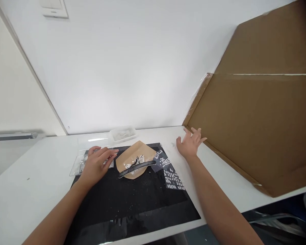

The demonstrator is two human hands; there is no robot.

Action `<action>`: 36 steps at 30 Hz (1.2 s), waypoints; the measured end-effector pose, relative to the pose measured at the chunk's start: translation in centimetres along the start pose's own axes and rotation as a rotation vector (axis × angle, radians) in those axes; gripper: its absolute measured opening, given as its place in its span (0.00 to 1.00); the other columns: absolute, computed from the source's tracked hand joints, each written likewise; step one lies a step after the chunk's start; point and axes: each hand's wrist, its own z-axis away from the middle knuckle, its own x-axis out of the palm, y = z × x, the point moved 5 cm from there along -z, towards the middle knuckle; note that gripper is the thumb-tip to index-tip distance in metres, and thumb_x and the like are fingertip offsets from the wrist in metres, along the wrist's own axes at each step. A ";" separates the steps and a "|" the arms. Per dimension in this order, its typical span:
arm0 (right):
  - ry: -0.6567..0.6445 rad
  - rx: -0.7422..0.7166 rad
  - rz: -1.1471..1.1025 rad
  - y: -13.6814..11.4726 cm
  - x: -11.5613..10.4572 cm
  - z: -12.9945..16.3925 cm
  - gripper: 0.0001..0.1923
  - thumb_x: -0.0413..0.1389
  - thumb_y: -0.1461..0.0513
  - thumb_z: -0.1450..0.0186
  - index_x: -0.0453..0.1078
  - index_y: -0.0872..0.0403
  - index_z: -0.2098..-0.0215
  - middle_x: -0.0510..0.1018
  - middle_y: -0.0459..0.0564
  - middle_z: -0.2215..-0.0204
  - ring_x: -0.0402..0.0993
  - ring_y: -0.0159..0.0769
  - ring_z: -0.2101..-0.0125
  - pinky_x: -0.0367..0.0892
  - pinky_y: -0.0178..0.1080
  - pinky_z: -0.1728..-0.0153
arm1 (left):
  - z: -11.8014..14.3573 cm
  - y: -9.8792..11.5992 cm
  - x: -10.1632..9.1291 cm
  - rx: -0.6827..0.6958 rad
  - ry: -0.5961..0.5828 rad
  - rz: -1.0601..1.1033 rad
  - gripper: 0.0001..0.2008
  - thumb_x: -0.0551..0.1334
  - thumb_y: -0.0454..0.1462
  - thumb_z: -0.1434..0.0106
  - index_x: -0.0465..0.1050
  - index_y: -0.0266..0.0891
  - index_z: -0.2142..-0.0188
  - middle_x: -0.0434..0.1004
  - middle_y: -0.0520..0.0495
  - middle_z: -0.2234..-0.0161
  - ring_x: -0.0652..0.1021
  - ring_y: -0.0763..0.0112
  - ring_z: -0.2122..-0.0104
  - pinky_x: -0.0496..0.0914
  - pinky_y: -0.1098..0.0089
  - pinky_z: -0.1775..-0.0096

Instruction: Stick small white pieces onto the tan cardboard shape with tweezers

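Observation:
My left hand [98, 163] hovers at or over a clear plastic compartment case [78, 165], its fingers stretched to the right and nothing visible in them. Whether it touches the case cannot be made out. Just right of those fingertips lies a brown paper piece [135, 152] bearing small white flakes [129, 166]. A black curved strip resembling a nail file [137, 167] rests across the paper. Dark sheets with rows of white rectangles [173, 179] lie at the mat's right edge. My right hand [190, 143] is spread and holds nothing, near the cardboard's lower left corner.
A black mat [122, 200] with white specks covers the middle of the white table [25, 194]. Against the wall stands a translucent white tray [122, 133]. A large cardboard panel [257, 126] rises along the right side. A switch plate [54, 7] is on the wall.

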 end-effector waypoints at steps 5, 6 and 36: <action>0.040 -0.107 -0.154 -4.1 -0.5 0.8 0.32 0.52 0.55 0.34 0.53 0.57 0.36 0.46 0.69 0.34 0.29 0.67 0.29 0.38 0.74 0.36 | 0.5 1.3 1.1 0.064 -0.121 -0.004 0.15 0.54 0.37 0.26 0.76 0.53 0.47 0.81 0.52 0.65 0.78 0.72 0.66 0.56 0.57 0.43; 0.078 -0.123 -0.200 -5.0 -0.8 1.0 0.35 0.52 0.55 0.34 0.49 0.57 0.34 0.46 0.69 0.35 0.30 0.66 0.29 0.42 0.73 0.36 | 0.5 1.6 1.1 0.079 -0.119 0.000 0.16 0.54 0.36 0.26 0.76 0.54 0.47 0.80 0.53 0.66 0.78 0.73 0.66 0.55 0.57 0.43; -0.481 -0.693 -1.075 -19.5 -5.0 11.4 0.10 0.64 0.61 0.33 0.75 0.49 0.53 0.78 0.51 0.58 0.76 0.38 0.57 0.74 0.43 0.53 | 0.9 6.4 -0.2 0.241 0.101 0.384 0.18 0.64 0.27 0.33 0.78 0.53 0.51 0.85 0.58 0.64 0.83 0.73 0.64 0.54 0.57 0.42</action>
